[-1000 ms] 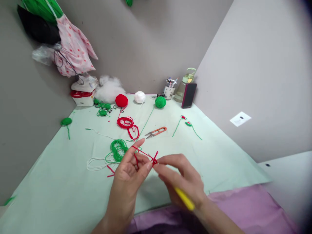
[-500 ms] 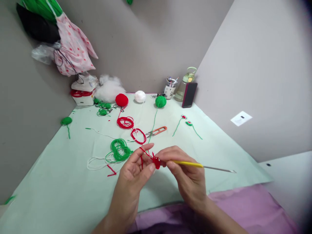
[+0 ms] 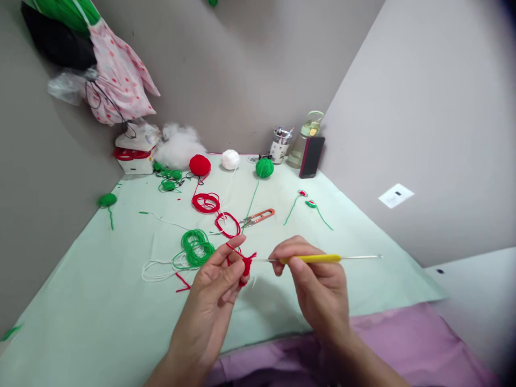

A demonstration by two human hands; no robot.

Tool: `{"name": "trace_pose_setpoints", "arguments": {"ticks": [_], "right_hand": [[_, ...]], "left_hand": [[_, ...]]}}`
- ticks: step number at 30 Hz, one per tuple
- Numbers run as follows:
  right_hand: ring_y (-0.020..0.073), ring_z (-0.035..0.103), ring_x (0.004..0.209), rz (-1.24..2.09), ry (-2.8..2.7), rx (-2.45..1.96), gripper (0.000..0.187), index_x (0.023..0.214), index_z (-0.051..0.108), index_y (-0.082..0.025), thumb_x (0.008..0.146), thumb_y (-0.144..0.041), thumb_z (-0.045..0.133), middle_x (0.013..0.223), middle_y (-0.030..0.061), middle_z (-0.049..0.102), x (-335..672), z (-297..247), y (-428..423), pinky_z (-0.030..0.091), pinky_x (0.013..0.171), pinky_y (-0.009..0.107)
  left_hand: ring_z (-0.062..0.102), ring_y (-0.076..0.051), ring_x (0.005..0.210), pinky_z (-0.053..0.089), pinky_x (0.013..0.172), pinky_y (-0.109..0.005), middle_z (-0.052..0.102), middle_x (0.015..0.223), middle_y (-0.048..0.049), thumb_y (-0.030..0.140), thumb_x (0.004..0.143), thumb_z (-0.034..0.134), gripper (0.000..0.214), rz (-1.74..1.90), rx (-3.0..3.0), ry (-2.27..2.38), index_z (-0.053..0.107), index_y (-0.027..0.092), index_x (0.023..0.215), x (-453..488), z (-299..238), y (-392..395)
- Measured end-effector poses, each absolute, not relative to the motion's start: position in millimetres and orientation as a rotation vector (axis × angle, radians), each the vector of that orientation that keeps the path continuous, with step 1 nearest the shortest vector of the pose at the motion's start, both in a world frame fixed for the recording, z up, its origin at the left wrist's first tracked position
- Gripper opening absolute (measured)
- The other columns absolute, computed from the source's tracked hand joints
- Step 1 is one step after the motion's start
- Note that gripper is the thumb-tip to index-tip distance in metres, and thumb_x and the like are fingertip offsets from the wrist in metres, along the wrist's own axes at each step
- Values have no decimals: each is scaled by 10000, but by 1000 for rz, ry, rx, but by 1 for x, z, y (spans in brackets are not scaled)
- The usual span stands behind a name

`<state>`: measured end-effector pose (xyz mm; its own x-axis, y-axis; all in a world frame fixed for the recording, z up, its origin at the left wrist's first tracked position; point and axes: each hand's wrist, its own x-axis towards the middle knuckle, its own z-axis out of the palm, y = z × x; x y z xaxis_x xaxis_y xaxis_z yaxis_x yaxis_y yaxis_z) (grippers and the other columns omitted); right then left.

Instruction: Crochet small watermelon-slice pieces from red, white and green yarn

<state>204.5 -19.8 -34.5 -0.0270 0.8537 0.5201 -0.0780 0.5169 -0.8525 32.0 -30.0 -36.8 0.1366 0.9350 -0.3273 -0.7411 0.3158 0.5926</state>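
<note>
- Red crochet piece (image 3: pixel 245 271) is showing as a small, dense scrap of stitches, a short tail sticking out at its top; it is sitting at the left fingertips, between the two hands.
- Its longer axis is running roughly up and down, leaning slightly, with the tail pointing up and toward the right hand; fingers are hiding part of it.
- Left hand (image 3: pixel 217 282) is pinching the piece between thumb and fingers, its index finger lifting a strand of red yarn (image 3: pixel 234 249).
- Right hand (image 3: pixel 310 279) is closing thumb and fingers around the yellow handle of a crochet hook (image 3: pixel 312 259), which is lying nearly level; one metal end is reaching toward the piece, though whether it is entering a stitch I cannot tell.
- Just left of the left hand, a green yarn coil (image 3: pixel 196 248) is lying.
- Beyond the gap between the hands, orange snips (image 3: pixel 260 216) are resting.
- Farther ahead, a red ball (image 3: pixel 200 165), white ball (image 3: pixel 230 159) and green ball (image 3: pixel 265 168) are sitting.
</note>
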Motion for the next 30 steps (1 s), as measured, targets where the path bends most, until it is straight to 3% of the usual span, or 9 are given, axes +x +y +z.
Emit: {"name": "trace_pose_setpoints", "arguments": {"ticks": [4,7,9,13,17,20,23,28,30], "right_hand": [[175,699,782,810,-1505,-755,205,1117,824,-280,1081,-251,625,914,49,742,199,-37,-21,602,696,305],[217,751,918,420,-1785,-800,298,1260,800,-296,1056,-159,632,1047,90,777,197,-42,-26,640,763,335],[235,755,965,218,-1869,-786,368,1334,770,-292,1039,-118,633,1118,111,782,199,-44,-28,648,791,353],[201,718,857,515,-1622,-798,266,1184,804,-269,1060,-143,605,981,72,763,205,-39,-22,621,733,324],[179,680,770,791,-1464,-748,211,1076,816,-271,1075,-225,610,898,44,732,204,-32,-17,590,669,310],[222,736,933,509,-1722,-809,289,1196,816,-273,1028,-114,643,1044,89,789,199,-35,-22,622,792,357],[246,739,1067,276,-1814,-765,439,1325,780,-280,991,-27,651,1223,125,797,195,-39,-27,626,891,387],[189,738,881,891,-1434,-730,192,1116,834,-300,1066,-256,655,995,52,816,200,-36,-19,618,771,308],[159,706,767,1106,-1311,-710,183,1030,836,-278,1060,-355,672,921,35,792,202,-33,-14,604,725,284]], "left_hand": [[594,-73,712,507,743,-157,684,748,45,239,708,1009,483,1301,418,816,854,268,1164,39,-38,-32],[643,-102,808,526,830,-199,715,812,29,253,711,1011,558,1278,418,796,828,277,1238,43,-37,-33],[637,-95,768,531,801,-207,710,814,18,279,733,1000,547,1184,358,740,824,242,1249,42,-36,-32],[573,-65,642,511,717,-184,616,688,48,260,752,983,462,1152,306,674,851,187,1189,33,-37,-28],[586,-81,715,506,773,-193,650,745,49,207,709,999,511,1244,343,723,853,255,1197,34,-37,-27],[614,-124,857,492,882,-243,699,859,29,230,692,1014,603,1236,382,753,828,320,1259,41,-37,-31],[575,-141,855,457,902,-286,671,869,18,304,771,968,500,1156,440,730,834,316,1253,43,-39,-33],[553,-159,872,404,988,-334,653,877,4,323,803,920,397,1087,468,694,862,298,1195,32,-36,-29],[562,-182,909,390,1024,-360,656,888,-4,339,798,910,412,1075,482,705,860,283,1203,27,-32,-27]]}}
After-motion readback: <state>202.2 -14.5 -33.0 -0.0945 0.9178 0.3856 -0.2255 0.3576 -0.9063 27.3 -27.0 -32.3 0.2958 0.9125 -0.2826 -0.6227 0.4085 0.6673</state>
